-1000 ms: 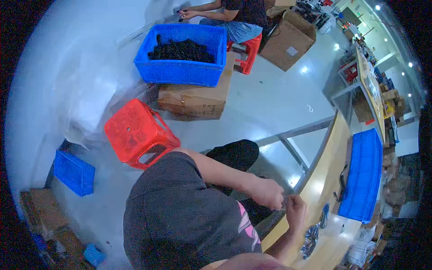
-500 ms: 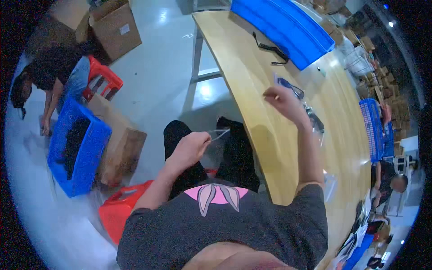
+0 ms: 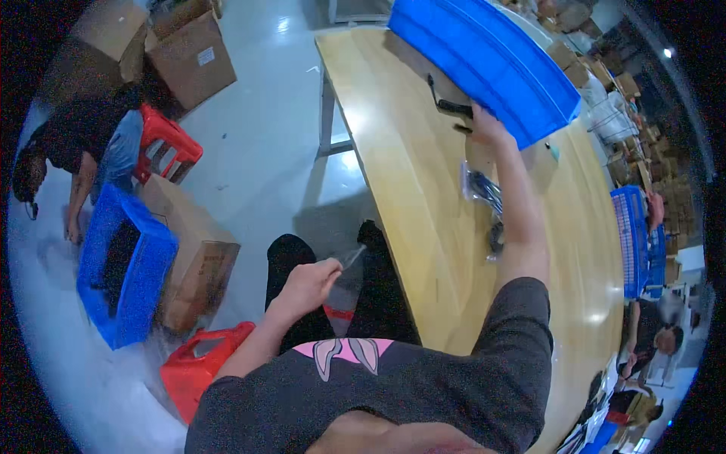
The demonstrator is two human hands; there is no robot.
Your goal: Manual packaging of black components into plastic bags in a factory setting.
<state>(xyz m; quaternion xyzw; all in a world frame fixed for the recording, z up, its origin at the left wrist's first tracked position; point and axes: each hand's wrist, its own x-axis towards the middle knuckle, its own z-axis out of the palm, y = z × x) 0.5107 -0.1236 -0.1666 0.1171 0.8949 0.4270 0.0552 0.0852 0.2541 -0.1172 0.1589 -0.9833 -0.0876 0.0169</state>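
Note:
My left hand (image 3: 304,289) is closed on a clear plastic bag (image 3: 350,257) above my lap, left of the table edge. At the far part of the table, my right hand (image 3: 491,127) has its fingers closed at one end of a bundled black cable (image 3: 454,108). That cable lies on the wood beside a long blue bin (image 3: 491,68), and the fingertips partly hide it. Nearer, beside my right forearm, rests a clear bag with a dark cable in it (image 3: 481,185). Another dark bundle (image 3: 496,236) is partly covered by the arm.
The wooden table (image 3: 431,250) runs along my right. To my left stand a red stool (image 3: 200,363), a cardboard box (image 3: 200,265) and a blue crate (image 3: 125,272). A co-worker (image 3: 83,144) bends beside the crate. Blue baskets (image 3: 634,234) stand past the table's right edge.
My right hand has reached away across the table to the black cable by the blue bin. The left hand, still holding the clear bag, has come slightly lower and left. The view has shifted a little.

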